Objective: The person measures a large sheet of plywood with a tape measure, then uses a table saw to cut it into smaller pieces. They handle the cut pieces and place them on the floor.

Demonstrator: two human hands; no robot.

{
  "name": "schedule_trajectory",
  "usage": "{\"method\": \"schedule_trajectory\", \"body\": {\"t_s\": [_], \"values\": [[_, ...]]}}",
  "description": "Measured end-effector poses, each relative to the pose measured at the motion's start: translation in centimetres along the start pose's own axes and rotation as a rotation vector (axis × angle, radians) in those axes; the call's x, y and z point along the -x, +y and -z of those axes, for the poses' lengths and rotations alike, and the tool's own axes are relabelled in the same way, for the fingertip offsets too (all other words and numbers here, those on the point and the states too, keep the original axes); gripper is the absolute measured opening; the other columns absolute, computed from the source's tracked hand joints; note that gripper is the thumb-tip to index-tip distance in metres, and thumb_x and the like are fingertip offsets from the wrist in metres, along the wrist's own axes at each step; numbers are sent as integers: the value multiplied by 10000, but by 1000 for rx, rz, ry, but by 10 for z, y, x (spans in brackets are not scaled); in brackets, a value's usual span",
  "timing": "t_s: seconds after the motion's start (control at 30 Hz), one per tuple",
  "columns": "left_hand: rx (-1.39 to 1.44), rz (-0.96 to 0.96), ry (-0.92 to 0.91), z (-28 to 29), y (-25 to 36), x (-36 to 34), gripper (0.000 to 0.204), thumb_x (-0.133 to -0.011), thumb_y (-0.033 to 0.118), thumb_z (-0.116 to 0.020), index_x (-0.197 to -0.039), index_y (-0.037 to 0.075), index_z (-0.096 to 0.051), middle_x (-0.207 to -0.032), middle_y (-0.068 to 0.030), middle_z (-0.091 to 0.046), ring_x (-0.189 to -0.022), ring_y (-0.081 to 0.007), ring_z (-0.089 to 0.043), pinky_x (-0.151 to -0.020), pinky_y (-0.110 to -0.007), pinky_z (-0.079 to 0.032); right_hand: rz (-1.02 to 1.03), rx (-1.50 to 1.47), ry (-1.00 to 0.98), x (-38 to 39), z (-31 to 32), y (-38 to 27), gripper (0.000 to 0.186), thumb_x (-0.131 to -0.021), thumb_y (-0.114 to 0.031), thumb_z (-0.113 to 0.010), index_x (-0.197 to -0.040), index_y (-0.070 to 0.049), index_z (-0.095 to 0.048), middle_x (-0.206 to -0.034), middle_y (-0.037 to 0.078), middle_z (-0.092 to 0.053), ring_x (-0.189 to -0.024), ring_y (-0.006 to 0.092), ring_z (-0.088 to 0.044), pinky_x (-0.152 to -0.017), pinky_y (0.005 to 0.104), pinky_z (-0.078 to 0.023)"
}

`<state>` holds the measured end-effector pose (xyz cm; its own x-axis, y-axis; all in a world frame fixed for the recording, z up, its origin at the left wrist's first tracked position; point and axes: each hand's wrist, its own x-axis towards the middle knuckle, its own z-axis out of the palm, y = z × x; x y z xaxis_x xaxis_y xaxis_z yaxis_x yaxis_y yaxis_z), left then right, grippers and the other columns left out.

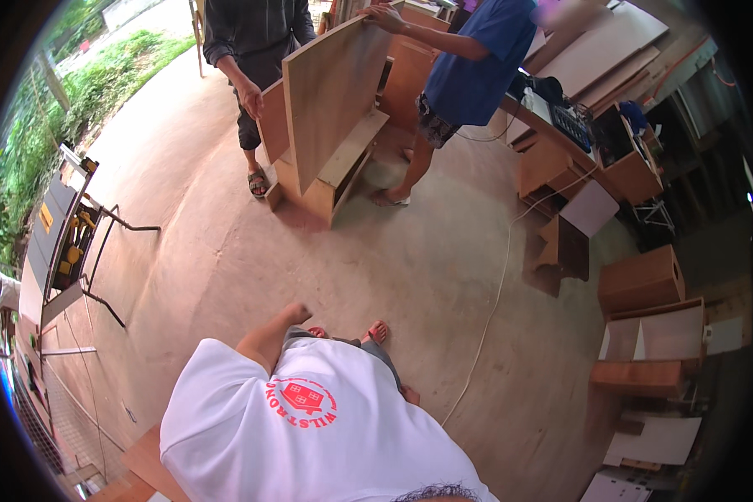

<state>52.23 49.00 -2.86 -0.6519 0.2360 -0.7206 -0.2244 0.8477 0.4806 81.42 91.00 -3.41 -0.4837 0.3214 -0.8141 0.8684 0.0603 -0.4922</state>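
My left hand (pixel 298 315) is held out in front of my white shirt, over the concrete floor, touching nothing that I can see. Its fingers cannot be made out. Beside my right thigh hangs my right hand (pixel 410 395), mostly hidden by the shirt, so its grip does not show. Farther off stands a wooden cabinet (pixel 314 194) with a large upright panel (pixel 330 100). A person in dark clothes has a hand (pixel 249 99) at a smaller panel on its left. Another person in a blue shirt rests a hand (pixel 383 18) on the large panel's top edge.
A table saw (pixel 58 226) on a folding stand is at the left. Across the floor at right runs a pale cable (pixel 498 305). Wooden boxes (pixel 640 280) and drawer-like pieces line the right side, below a cluttered workbench (pixel 552 125). A brown board (pixel 155 460) lies at lower left.
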Motion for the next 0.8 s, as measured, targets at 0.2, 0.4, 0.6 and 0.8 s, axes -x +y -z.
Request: {"method": "schedule_trajectory", "body": {"t_s": [0.2, 0.4, 0.6, 0.8], "values": [[312, 495, -8, -25, 0, 46, 379, -859, 366, -634, -1062, 66, -745, -968, -98, -747, -841, -228, -723, -707, -367, -579, -124, -294, 4, -77, 91, -72, 354, -952, -249, -589, -1228, -29, -616, -1069, 143, -690, -992, 328, -679, -864, 482, -534], [726, 386, 238, -2, 83, 31, 429, -949, 357, -583, -1233, 45, -652, -1166, -113, -696, -1023, -252, -672, -841, -389, -543, -15, -35, -5, -146, 173, -199, 276, -954, -207, -569, -1152, -20, -613, -1056, 110, -676, -916, 229, -664, -729, 373, -517], [1533, 111, 303, 102, 114, -9, 434, -1009, 380, -537, -1292, 54, -575, -1272, -90, -636, -1091, -231, -611, -935, -374, -502, 146, -38, -35, -181, 175, -321, 277, -970, -256, -579, -1183, -81, -601, -1068, 58, -669, -963, 200, -649, -804, 383, -509], [1960, -220, 273, 269, 132, -52, 518, -1049, 435, -440, -1302, -11, -516, -1187, -115, -650, -977, -199, -644, -794, -309, -563, 107, -113, -124, -189, 96, -351, 271, -974, -267, -578, -1182, -95, -597, -1094, 54, -674, -971, 207, -652, -803, 373, -506]]}}
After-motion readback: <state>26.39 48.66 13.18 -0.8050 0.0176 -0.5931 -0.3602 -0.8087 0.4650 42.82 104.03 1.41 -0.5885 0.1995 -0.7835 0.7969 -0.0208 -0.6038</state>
